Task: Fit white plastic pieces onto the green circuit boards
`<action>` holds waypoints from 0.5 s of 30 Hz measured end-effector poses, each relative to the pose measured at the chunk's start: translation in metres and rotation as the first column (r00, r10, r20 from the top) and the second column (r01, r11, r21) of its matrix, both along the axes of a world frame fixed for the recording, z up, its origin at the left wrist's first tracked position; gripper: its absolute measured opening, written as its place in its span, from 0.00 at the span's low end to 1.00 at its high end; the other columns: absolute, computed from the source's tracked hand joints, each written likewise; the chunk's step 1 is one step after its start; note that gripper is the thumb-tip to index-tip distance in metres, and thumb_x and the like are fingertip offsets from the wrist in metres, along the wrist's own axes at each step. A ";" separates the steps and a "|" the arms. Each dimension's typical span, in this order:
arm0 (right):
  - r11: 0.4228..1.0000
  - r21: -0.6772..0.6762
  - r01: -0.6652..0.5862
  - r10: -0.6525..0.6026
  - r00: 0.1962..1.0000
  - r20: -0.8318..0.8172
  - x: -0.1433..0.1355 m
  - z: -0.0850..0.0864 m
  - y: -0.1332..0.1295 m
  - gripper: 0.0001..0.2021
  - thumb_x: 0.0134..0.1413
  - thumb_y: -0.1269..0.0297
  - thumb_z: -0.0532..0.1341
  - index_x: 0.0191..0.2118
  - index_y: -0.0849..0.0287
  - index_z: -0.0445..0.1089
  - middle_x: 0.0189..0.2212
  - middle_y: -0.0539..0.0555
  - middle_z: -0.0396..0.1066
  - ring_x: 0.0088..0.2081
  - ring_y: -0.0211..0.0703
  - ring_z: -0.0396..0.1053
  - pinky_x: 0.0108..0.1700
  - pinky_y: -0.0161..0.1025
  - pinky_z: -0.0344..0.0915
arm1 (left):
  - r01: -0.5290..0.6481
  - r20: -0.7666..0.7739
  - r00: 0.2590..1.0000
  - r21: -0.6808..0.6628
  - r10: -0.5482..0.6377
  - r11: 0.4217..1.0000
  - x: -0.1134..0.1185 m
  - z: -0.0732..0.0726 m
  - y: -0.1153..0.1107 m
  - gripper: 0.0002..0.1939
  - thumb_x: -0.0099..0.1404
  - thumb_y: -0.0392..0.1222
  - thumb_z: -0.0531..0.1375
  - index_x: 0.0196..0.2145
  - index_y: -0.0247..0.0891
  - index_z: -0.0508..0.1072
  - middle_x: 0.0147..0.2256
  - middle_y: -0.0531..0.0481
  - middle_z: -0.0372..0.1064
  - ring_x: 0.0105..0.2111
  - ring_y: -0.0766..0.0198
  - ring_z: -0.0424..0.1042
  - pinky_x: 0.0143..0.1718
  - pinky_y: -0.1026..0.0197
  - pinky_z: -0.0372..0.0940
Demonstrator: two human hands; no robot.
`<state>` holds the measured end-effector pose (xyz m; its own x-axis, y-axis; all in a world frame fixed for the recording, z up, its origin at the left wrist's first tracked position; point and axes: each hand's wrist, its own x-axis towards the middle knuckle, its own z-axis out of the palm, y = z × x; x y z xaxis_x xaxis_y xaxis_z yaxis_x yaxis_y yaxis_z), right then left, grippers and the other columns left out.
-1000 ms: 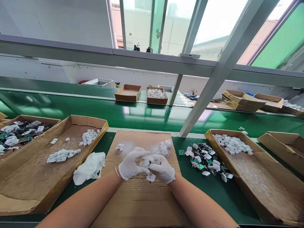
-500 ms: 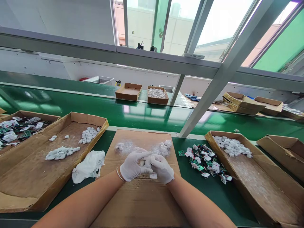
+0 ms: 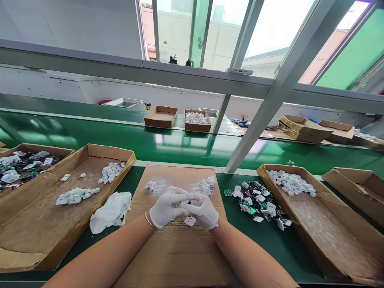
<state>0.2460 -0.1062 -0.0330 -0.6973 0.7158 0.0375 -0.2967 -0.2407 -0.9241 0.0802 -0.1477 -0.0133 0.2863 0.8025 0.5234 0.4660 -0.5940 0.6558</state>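
Both hands wear white gloves and meet over a cardboard sheet [image 3: 177, 256]. My left hand [image 3: 168, 207] and my right hand [image 3: 204, 211] have their fingertips together around a small part, mostly hidden by the fingers. Below the fingertips hangs a white square piece [image 3: 190, 221] with thin wires. Behind the hands, a few small white pieces [image 3: 150, 186] lie on the sheet at the left, and a small pile of white pieces [image 3: 207, 185] at the right. A heap of circuit boards and white parts [image 3: 259, 202] lies right of the sheet.
A white cloth [image 3: 110, 212] lies left of the sheet. Large cardboard trays [image 3: 30, 224] with white pieces stand on the left, another tray [image 3: 336, 232] on the right. A slanted metal post [image 3: 255, 136] rises behind the work area. Two small boxes [image 3: 161, 117] sit farther back.
The fingers have shifted around the small part, and the white square piece now hangs lower and more in view. The whole view has moved slightly.
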 end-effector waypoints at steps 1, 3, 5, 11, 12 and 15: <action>1.000 0.000 -0.001 0.001 1.000 -0.007 0.000 0.002 -0.001 0.12 0.42 0.62 0.70 0.32 0.63 0.75 0.26 0.51 0.69 0.28 0.37 0.63 0.32 0.35 0.60 | -0.007 0.009 1.000 -0.011 0.007 1.000 0.000 -0.001 0.000 0.24 0.62 0.58 0.59 0.49 0.42 0.76 0.38 0.45 0.76 0.41 0.55 0.72 0.45 0.54 0.64; 1.000 -0.006 -0.027 0.027 0.999 -0.024 0.001 0.008 -0.001 0.10 0.44 0.61 0.68 0.33 0.62 0.74 0.27 0.51 0.69 0.29 0.38 0.64 0.34 0.35 0.61 | -0.026 0.034 0.999 -0.024 0.027 0.999 -0.001 -0.002 0.000 0.24 0.62 0.58 0.60 0.49 0.41 0.76 0.39 0.45 0.76 0.42 0.54 0.72 0.46 0.55 0.64; 0.999 -0.001 -0.048 0.048 0.998 -0.033 0.001 0.010 -0.002 0.10 0.44 0.61 0.68 0.33 0.62 0.75 0.27 0.51 0.70 0.30 0.38 0.65 0.35 0.36 0.62 | -0.024 0.040 0.999 -0.042 0.026 0.999 -0.001 -0.001 -0.001 0.23 0.63 0.57 0.59 0.50 0.41 0.75 0.41 0.44 0.76 0.43 0.54 0.72 0.46 0.55 0.64; 0.999 0.042 0.018 -0.017 1.000 -0.003 0.002 -0.004 0.004 0.15 0.41 0.63 0.71 0.38 0.62 0.76 0.30 0.53 0.74 0.33 0.43 0.70 0.40 0.40 0.66 | 0.087 -0.027 0.996 -0.074 -0.090 0.993 -0.002 0.008 -0.005 0.21 0.69 0.49 0.53 0.57 0.45 0.68 0.48 0.46 0.73 0.46 0.55 0.70 0.50 0.55 0.61; 0.998 0.050 0.036 -0.036 0.999 0.009 0.003 -0.006 0.006 0.16 0.41 0.63 0.71 0.38 0.61 0.76 0.31 0.53 0.75 0.34 0.44 0.71 0.41 0.41 0.67 | 0.097 -0.045 0.994 -0.060 -0.100 0.993 -0.003 0.007 -0.005 0.21 0.70 0.48 0.53 0.58 0.45 0.66 0.50 0.46 0.72 0.48 0.55 0.69 0.51 0.54 0.60; 0.993 0.072 0.094 -0.098 0.994 0.051 0.004 -0.009 0.009 0.15 0.41 0.61 0.72 0.37 0.60 0.77 0.34 0.55 0.77 0.37 0.46 0.73 0.44 0.42 0.68 | 0.094 -0.085 0.992 -0.048 -0.098 0.994 -0.006 -0.001 -0.005 0.24 0.70 0.48 0.51 0.62 0.45 0.61 0.55 0.44 0.67 0.54 0.52 0.65 0.55 0.50 0.57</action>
<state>0.2498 -0.0975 -0.0425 -0.6279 0.7765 0.0530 -0.2641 -0.1486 -0.9530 0.0745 -0.1523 -0.0143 0.4062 0.7909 0.4577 0.4646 -0.6101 0.6418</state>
